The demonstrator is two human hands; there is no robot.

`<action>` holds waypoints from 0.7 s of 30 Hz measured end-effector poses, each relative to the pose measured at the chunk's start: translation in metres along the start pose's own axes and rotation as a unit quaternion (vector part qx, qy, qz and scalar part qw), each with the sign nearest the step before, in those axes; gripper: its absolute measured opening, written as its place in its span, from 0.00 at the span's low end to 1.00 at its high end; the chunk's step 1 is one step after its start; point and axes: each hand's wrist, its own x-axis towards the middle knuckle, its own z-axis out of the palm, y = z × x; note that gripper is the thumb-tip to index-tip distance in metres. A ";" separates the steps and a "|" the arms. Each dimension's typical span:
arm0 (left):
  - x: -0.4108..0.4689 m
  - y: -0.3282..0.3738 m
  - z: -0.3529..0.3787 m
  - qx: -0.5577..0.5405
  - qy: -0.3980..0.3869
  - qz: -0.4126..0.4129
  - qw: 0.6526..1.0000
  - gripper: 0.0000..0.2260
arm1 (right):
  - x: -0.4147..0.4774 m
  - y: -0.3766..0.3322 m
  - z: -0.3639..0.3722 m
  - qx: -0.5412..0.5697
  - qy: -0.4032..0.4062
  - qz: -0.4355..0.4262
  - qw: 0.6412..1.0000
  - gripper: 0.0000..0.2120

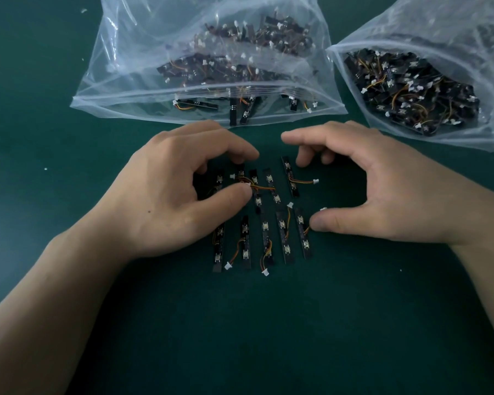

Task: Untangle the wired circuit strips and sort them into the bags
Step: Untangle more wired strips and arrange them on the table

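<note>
On the green bench [240,323], between the two hands, the circuit strips [264,238] lie in two rough rows, side by side, with their long axes running away from the person. The left hand [183,189] arches over the far-left strips. Its thumb tip is down on the tangled wires [261,189], where orange leads cross neighbouring strips, and its fingertips curl onto the far ends; whether it is actually pinching one, I can't tell. The right hand [368,189] arches too and holds nothing, its thumb tip touching the wire of the near-right strip. The knot sits nearer the left hand, so that looks like the one to work it. Beyond the hands lie two clear bags, mouths toward the person. The left bag [143,52] and right bag [454,27] are both heaped with wired strips, and a few lie right at the left bag's mouth.
</note>
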 end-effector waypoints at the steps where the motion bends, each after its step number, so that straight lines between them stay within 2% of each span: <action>1: 0.000 0.000 0.000 -0.001 0.000 -0.001 1.000 0.15 | 0.000 0.001 0.000 -0.003 -0.002 -0.001 1.000 0.44; 4: 0.000 0.001 0.000 -0.003 0.002 -0.002 1.000 0.15 | -0.001 0.003 -0.002 0.019 0.005 -0.019 1.000 0.39; 7: -0.001 0.002 -0.001 -0.005 0.010 -0.005 1.000 0.15 | 0.000 0.007 0.001 0.085 0.063 -0.037 0.994 0.24; 10: 0.000 0.002 -0.001 -0.008 0.023 0.000 1.000 0.15 | 0.005 0.006 0.011 0.057 0.144 -0.029 0.987 0.11; 12: 0.001 0.001 -0.001 -0.012 0.032 0.002 0.999 0.14 | 0.009 0.004 0.015 0.026 0.154 -0.025 0.987 0.09; 18: 0.002 -0.002 0.002 -0.032 0.045 -0.004 0.998 0.11 | 0.011 0.003 0.017 -0.006 0.135 -0.021 0.991 0.14; 21: 0.002 -0.003 0.002 -0.040 0.045 -0.002 0.998 0.14 | 0.010 0.002 0.017 -0.002 0.128 -0.027 0.991 0.13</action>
